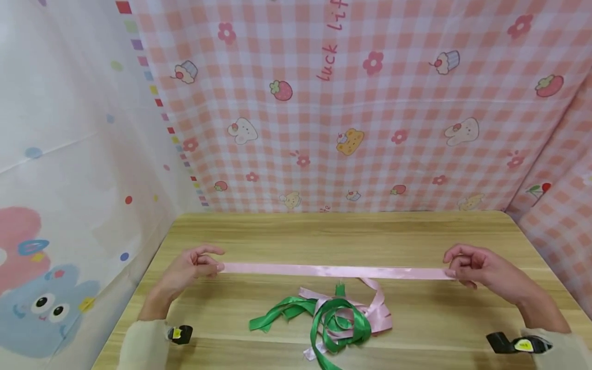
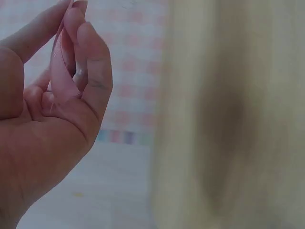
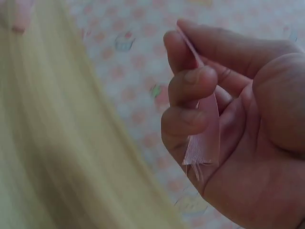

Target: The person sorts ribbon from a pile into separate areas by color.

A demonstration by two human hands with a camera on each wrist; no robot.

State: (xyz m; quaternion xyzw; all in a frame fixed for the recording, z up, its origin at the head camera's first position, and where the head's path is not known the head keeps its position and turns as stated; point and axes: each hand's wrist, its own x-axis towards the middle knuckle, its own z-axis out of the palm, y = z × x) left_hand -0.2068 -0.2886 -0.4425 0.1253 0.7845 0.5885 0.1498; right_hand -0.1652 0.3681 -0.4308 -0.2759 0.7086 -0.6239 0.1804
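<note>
Left grip (image 1: pixel 194 266): pinched on one end of pink ribbon (image 1: pixel 335 271) | right grip (image 1: pixel 485 270): pinched on other end | ribbon — straight between both, above tabletop (image 1: pixel 222 331) | tangled green-and-pink ribbons (image 1: pixel 363 329) — on tabletop

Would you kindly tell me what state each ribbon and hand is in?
Pink ribbon strip: stretched nearly straight, one end frayed
Left hand: pinching the strip near one end
Right hand: pinching it near the other
Green ribbon: looped, heaped on the table
Loose pink ribbon: bent, mixed with the green
</note>
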